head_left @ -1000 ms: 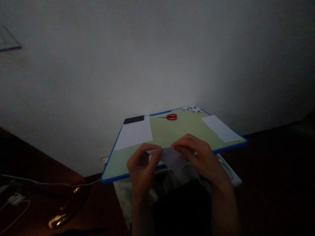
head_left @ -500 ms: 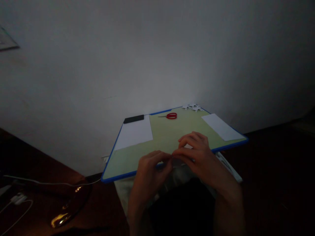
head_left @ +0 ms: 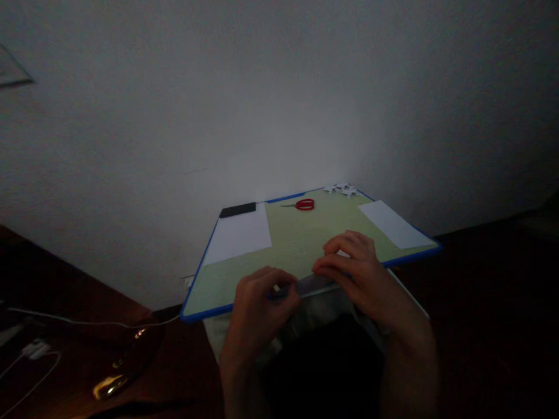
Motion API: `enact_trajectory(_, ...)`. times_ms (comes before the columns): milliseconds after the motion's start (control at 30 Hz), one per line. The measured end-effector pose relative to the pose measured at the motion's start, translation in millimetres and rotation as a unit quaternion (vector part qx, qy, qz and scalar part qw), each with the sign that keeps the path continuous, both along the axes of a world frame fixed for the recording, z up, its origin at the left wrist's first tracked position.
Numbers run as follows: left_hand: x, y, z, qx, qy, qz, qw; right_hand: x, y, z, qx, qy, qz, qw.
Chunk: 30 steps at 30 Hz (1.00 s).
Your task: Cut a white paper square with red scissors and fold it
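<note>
Between my hands, at the near edge of the table, stretches a narrow greyish strip of paper, dim in this light. My left hand is closed, thumb and forefinger pinching the strip's left end. With my right hand I pinch it farther right, the other fingers curled above. A small pale patch shows behind the right fingers; I cannot tell whether it is part of the same paper. Beyond my hands lie red-handled scissors, blades pointing left.
The green tabletop has a blue rim. On it lie a white sheet at left, a dark flat object overlapping that sheet, another white sheet at right, and a pile of folded white paper pieces at the back. A wall stands behind.
My hands have moved apart from nearly touching fingertips, the left going left and the right slightly right. More of the paper strip now shows between them.
</note>
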State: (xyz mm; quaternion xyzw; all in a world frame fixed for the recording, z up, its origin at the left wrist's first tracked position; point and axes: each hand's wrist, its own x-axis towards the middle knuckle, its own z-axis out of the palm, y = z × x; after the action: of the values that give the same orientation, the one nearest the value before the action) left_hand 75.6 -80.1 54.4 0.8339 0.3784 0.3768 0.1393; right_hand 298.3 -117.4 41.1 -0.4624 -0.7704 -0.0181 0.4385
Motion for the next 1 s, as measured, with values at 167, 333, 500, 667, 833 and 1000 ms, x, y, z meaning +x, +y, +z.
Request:
enact_trajectory(167, -13, 3, 1.6, -0.002, -0.008, -0.017, 1.000, 9, -1, -0.9, 0.013, 0.017, -0.003, 1.000)
enact_trajectory(333, -30, 12, -4.2, 0.028, -0.024, 0.022, 0.999, 18, 3, -6.8, 0.020, 0.045, -0.021, 0.999)
enact_trajectory(500, -37, 20, -8.2, 0.019, -0.124, 0.086, 0.988, 21, 9, -8.4, 0.032, 0.119, -0.047, 0.991)
enact_trajectory(667, -12, 19, -16.1, -0.064, -0.271, -0.028, 0.960, 10, 10, -0.4, 0.020, 0.198, -0.006, 0.980)
enact_trajectory(833, 23, 14, -18.5, -0.050, -0.399, -0.008, 0.916, -1, 8, 4.3, -0.023, 0.228, 0.041, 0.973)
enact_trajectory(1000, 31, 7, -14.9, -0.030, -0.401, 0.031, 0.915, -11, 11, 3.9, -0.063, 0.213, 0.068, 0.973)
